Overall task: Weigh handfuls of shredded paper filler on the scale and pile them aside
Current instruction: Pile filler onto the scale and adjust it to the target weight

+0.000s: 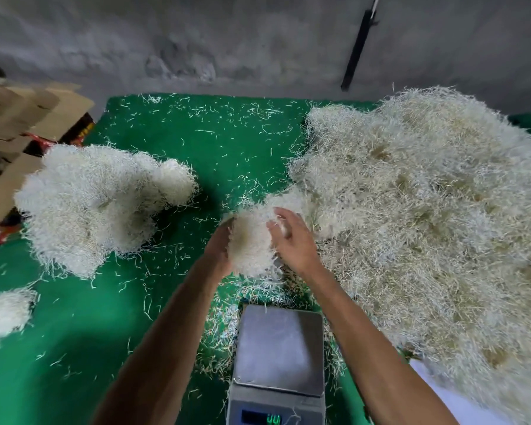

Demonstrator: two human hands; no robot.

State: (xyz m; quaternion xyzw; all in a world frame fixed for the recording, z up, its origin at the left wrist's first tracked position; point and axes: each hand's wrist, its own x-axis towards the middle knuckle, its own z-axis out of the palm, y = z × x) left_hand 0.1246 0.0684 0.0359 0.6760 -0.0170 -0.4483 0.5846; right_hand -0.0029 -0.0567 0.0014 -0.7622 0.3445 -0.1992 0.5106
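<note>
Left hand point(219, 243): cupped against the left side of a pale cream clump of shredded paper filler point(250, 243), fingers mostly hidden behind it, holding it. Right hand point(292, 237): fingers curled into the clump's right side, gripping it. The clump is held between both hands, above the green mat and just beyond the scale, its far edge still touching the main heap.

Grey digital scale with bare square steel platform point(278, 348): nearest the person, nothing on the platform; green digits lit on the display, too blurred to read.

Large loose heap of cream shredded paper filler point(426, 216): right of the hands, the source stock, by far the bigger mass.

Cluster of rounded cream paper bundles point(95, 200): well to the left, set aside; one more small cream paper bundle point(5, 311) at the left edge.

Green mat surface point(74, 348): strewn with stray shreds throughout.

Brown cardboard cartons point(28, 115): far left, behind the bundles.

Progress, as judged: several handfuls appear weighed and piled; the present handful is not yet on the platform; most of the stock remains, so the task looks at an early-to-middle stage.
</note>
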